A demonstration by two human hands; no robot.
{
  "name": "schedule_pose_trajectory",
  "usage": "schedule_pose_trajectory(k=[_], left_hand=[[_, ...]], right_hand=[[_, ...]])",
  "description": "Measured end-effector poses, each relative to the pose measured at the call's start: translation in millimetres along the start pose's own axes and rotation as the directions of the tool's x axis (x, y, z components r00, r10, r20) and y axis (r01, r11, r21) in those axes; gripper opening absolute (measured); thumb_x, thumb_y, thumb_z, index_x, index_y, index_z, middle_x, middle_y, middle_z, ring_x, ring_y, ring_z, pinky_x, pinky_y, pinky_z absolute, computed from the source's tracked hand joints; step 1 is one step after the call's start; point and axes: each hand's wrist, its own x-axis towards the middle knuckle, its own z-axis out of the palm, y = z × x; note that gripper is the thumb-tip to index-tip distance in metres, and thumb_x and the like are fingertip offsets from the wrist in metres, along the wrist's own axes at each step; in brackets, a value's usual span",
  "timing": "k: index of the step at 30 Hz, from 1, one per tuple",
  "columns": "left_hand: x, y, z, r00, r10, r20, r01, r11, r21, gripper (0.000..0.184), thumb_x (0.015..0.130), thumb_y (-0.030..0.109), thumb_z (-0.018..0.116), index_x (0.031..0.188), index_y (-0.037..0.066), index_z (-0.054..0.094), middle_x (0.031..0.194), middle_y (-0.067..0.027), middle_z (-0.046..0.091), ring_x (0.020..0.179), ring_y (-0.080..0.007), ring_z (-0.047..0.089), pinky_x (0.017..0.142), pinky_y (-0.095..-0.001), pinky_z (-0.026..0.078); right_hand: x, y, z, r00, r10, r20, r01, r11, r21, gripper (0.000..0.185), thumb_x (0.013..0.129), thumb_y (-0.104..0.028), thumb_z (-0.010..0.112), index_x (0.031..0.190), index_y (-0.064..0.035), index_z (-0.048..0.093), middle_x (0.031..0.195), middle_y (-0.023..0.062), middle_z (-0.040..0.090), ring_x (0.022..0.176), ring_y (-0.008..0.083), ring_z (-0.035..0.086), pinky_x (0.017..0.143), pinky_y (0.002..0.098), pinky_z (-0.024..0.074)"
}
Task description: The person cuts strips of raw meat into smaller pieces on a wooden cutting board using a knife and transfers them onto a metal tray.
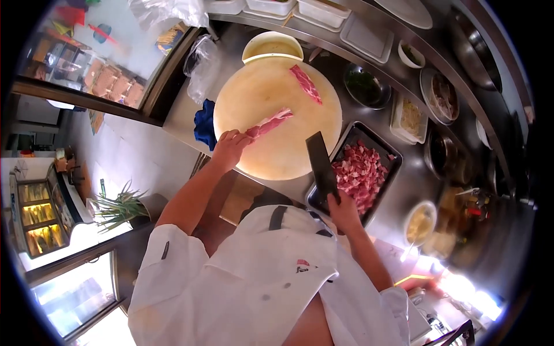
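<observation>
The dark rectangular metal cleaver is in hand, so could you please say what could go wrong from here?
A close cut could nick the bare left hand holding the long pink raw meat strip. The cleaver overlaps the black rectangular tray in this view, and might knock out pink diced meat.

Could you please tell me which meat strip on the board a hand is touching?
The nearer strip: the left hand touches its near end. The farther strip, toward the far right edge of the board, has no hand on it.
</observation>
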Motion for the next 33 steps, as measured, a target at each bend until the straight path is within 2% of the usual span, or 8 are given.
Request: schedule_pose_trajectory(k=[2, 3, 5, 7, 13, 21, 29, 33], left_hand=[[-6, 2, 6, 0.998, -0.019, -0.058, 0.020, 1.000, 0.014, 0.044, 0.083, 0.003, 0.068, 0.125, 0.016, 0.071, 0.121, -0.0030, 0.070, 0.119, -0.0286, 0.061, 0.106, -0.0459, 0.048], [-9, 0, 9, 0.999, -0.004, -0.041, 0.004, 1.000, -0.017, 0.048, 0.082, 0.005, 0.070, 0.129, 0.015, 0.069, 0.128, -0.0035, 0.067, 0.121, -0.0290, 0.061, 0.105, -0.0463, 0.048], [-11, -1, 10, 0.999, -0.014, -0.048, 0.012, 0.999, -0.034, 0.049, 0.080, 0.005, 0.072, 0.129, 0.013, 0.069, 0.131, -0.0034, 0.065, 0.122, -0.0292, 0.061, 0.106, -0.0466, 0.048], [-15, -3, 14, 0.997, -0.017, -0.069, 0.011, 0.997, -0.080, 0.051, 0.078, 0.006, 0.074, 0.128, 0.012, 0.069, 0.133, -0.0036, 0.064, 0.123, -0.0295, 0.060, 0.106, -0.0466, 0.048], [-24, -9, 28, 0.987, -0.049, -0.153, 0.015, 0.976, -0.219, 0.048, 0.078, 0.006, 0.077, 0.125, 0.011, 0.071, 0.132, -0.0052, 0.063, 0.122, -0.0310, 0.060, 0.103, -0.0453, 0.052], [-22, -3, 38, 0.965, -0.161, -0.208, 0.105, 0.960, -0.259, 0.027, 0.090, 0.007, 0.076, 0.116, 0.011, 0.074, 0.125, -0.0080, 0.066, 0.116, -0.0357, 0.063, 0.098, -0.0471, 0.055], [-16, -4, 34, 0.974, -0.149, -0.170, 0.099, 0.957, -0.274, 0.038, 0.084, 0.010, 0.078, 0.122, 0.017, 0.076, 0.122, -0.0041, 0.065, 0.115, -0.0307, 0.061, 0.100, -0.0458, 0.051], [-17, 1, 23, 0.981, -0.151, -0.125, 0.117, 0.962, -0.249, 0.043, 0.084, 0.007, 0.077, 0.125, 0.019, 0.075, 0.124, -0.0055, 0.063, 0.117, -0.0304, 0.061, 0.101, -0.0456, 0.050]], right_hand=[[3, -18, 8, 0.995, -0.093, -0.019, 0.090, 0.988, -0.125, 0.032, 0.103, -0.031, 0.065, 0.112, -0.0006, 0.067, 0.090, 0.0267, 0.072, 0.088, 0.0475, 0.071, 0.078, 0.0532, 0.0549], [2, -32, 11, 0.991, -0.135, -0.017, 0.130, 0.976, -0.173, 0.032, 0.103, -0.032, 0.065, 0.111, -0.0009, 0.066, 0.090, 0.0264, 0.072, 0.088, 0.0476, 0.071, 0.077, 0.0537, 0.0550], [9, -61, 21, 0.985, -0.172, 0.004, 0.168, 0.952, -0.256, 0.029, 0.104, -0.032, 0.064, 0.110, -0.0029, 0.066, 0.088, 0.0249, 0.072, 0.085, 0.0465, 0.071, 0.074, 0.0556, 0.0557], [26, -80, 36, 0.953, -0.300, 0.026, 0.290, 0.891, -0.349, 0.028, 0.104, -0.031, 0.063, 0.110, -0.0037, 0.066, 0.087, 0.0237, 0.072, 0.084, 0.0457, 0.071, 0.073, 0.0556, 0.0560], [67, -144, 61, 0.857, -0.454, 0.243, 0.514, 0.727, -0.455, 0.023, 0.107, -0.026, 0.059, 0.111, -0.0054, 0.067, 0.091, 0.0198, 0.073, 0.086, 0.0423, 0.071, 0.078, 0.0519, 0.0570], [108, -156, 77, 0.802, -0.424, 0.421, 0.598, 0.565, -0.569, 0.020, 0.106, -0.025, 0.057, 0.108, -0.0071, 0.065, 0.091, 0.0179, 0.073, 0.085, 0.0411, 0.072, 0.077, 0.0529, 0.0580], [148, -158, 141, 0.740, -0.553, 0.383, 0.667, 0.534, -0.519, 0.018, 0.105, -0.025, 0.058, 0.107, -0.0076, 0.062, 0.088, 0.0197, 0.072, 0.081, 0.0424, 0.071, 0.073, 0.0541, 0.0573], [149, -159, 136, 0.749, -0.526, 0.404, 0.660, 0.532, -0.531, 0.020, 0.106, -0.025, 0.055, 0.106, -0.0067, 0.061, 0.088, 0.0195, 0.073, 0.080, 0.0432, 0.072, 0.071, 0.0567, 0.0577]])
